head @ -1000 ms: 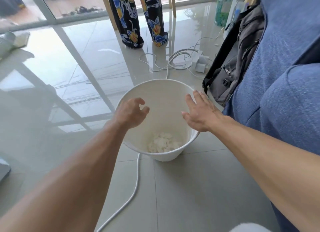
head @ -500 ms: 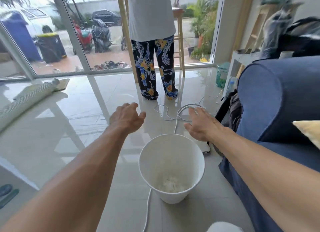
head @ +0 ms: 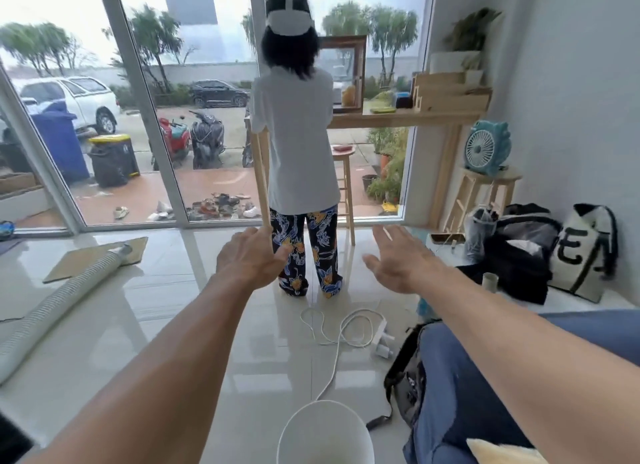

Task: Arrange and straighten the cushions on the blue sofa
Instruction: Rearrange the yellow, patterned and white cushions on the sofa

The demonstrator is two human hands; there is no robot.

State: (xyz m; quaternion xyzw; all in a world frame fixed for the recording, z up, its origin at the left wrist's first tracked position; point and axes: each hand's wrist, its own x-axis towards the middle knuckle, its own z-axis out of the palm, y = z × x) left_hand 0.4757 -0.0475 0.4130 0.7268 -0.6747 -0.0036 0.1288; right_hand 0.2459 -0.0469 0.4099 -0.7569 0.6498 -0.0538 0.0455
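The blue sofa's armrest [head: 460,387] fills the lower right of the head view. A corner of a pale yellow cushion [head: 502,452] pokes in at the bottom right edge, under my right forearm. My left hand [head: 251,257] is stretched out in mid-air with relaxed fingers and holds nothing. My right hand [head: 398,261] is also out in front, fingers spread and empty. Both hands hover over the floor, well left of and above the sofa.
A white bucket [head: 325,436] stands on the tiled floor by the sofa, with a white cable [head: 332,328] and a dark backpack [head: 405,377] beside it. A person [head: 298,145] stands at the glass door. Bags [head: 540,249] and a stool with a fan [head: 485,148] sit at right. A ribbed hose [head: 59,304] lies at left.
The view has tilted up from the bucket to the room. Both hands have risen away from the bucket rim and stay empty; the cushion corner has come into sight.
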